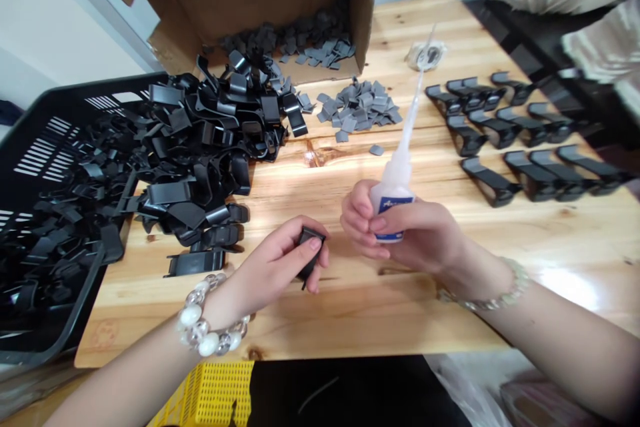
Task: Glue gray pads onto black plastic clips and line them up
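Note:
Near the front of the wooden table, my left hand (285, 257) is closed on a small black plastic part (309, 255), thumb on top. My right hand (405, 227) wraps round a white glue bottle (399, 197) with a blue label, held upright with its long thin nozzle pointing up. The two hands are apart. Beyond them lies a pile of small grey pads (361, 105), with one loose pad (377, 149) nearer. Left of my left hand is a large heap of black plastic parts (205, 140).
A black basket (37, 103) of black parts stands at the left. An open cardboard box (363, 33) at the back holds grey pads. Rows of black parts (533, 173) lie at the right. Behind is a tape roll (426, 55). A yellow basket (225, 390) is below the table edge.

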A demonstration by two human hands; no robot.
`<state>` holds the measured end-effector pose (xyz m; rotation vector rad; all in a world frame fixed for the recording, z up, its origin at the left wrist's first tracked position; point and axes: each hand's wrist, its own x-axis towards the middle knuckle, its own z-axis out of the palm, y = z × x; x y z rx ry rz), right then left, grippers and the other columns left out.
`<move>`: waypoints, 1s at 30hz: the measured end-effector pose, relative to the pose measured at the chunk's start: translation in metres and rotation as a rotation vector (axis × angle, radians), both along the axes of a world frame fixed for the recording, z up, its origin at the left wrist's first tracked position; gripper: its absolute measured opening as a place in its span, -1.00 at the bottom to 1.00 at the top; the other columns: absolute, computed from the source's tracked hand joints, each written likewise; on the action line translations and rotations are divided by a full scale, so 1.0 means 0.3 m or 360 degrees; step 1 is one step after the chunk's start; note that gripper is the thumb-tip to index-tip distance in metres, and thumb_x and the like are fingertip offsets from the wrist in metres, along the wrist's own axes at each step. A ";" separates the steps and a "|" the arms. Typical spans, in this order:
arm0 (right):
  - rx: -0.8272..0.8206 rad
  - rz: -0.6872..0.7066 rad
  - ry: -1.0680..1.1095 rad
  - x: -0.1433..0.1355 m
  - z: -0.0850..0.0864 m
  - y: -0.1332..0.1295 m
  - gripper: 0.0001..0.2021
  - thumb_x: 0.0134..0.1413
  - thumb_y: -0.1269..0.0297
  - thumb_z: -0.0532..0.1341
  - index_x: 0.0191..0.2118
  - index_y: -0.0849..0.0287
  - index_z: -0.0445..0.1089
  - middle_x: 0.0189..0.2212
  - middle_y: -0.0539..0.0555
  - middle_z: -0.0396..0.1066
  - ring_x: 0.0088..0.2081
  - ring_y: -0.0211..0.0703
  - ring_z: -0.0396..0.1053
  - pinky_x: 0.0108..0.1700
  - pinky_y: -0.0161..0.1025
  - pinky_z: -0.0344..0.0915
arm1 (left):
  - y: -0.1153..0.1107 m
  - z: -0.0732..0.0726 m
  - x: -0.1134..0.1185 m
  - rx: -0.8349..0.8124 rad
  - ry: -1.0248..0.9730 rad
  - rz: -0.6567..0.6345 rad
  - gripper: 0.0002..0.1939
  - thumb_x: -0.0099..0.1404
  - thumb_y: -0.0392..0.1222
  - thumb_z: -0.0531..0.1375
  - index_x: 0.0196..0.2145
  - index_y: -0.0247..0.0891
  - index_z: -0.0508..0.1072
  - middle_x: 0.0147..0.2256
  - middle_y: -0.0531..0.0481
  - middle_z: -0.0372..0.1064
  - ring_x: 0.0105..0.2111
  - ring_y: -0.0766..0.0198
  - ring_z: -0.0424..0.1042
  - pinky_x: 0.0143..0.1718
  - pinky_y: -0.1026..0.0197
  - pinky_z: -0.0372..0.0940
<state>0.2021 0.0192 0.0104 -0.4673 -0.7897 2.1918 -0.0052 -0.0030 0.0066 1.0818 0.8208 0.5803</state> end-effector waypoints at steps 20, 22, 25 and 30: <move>-0.0186 0.0055 -0.0021 -0.015 -0.024 0.011 -0.88 -0.19 0.51 0.18 -0.50 0.19 0.23 -0.54 -0.03 0.15 -0.50 -0.35 0.14 -0.56 -0.41 0.03 | 0.000 0.022 -0.008 -0.0340 -0.0306 0.0087 -0.91 0.38 -0.22 0.08 -0.27 -0.29 0.30 -0.46 0.07 0.36 -0.65 0.46 0.31 -0.57 0.33 0.32; -0.0175 0.0053 -0.0054 -0.014 -0.026 0.012 -0.87 -0.20 0.50 0.19 -0.50 0.18 0.21 -0.54 -0.04 0.14 -0.50 -0.34 0.13 -0.56 -0.40 0.02 | -0.003 0.020 -0.009 -0.0345 -0.0302 0.0055 -0.91 0.37 -0.21 0.10 -0.26 -0.29 0.31 -0.45 0.06 0.37 -0.64 0.45 0.32 -0.56 0.32 0.34; -0.0156 0.0047 -0.0085 -0.012 -0.028 0.012 -0.87 -0.20 0.49 0.19 -0.50 0.18 0.20 -0.54 -0.04 0.14 -0.50 -0.34 0.13 -0.55 -0.39 0.01 | -0.007 0.016 -0.009 -0.0328 -0.0295 0.0032 -0.90 0.36 -0.20 0.11 -0.25 -0.29 0.31 -0.43 0.06 0.38 -0.63 0.44 0.35 -0.55 0.30 0.36; -0.0129 0.0025 -0.0123 -0.009 -0.026 0.013 -0.88 -0.19 0.49 0.17 -0.49 0.18 0.20 -0.53 -0.04 0.13 -0.50 -0.34 0.11 -0.51 -0.36 -0.01 | -0.006 0.009 -0.006 -0.0301 -0.0273 0.0041 -0.91 0.37 -0.21 0.11 -0.24 -0.29 0.30 -0.44 0.07 0.37 -0.63 0.45 0.34 -0.55 0.31 0.35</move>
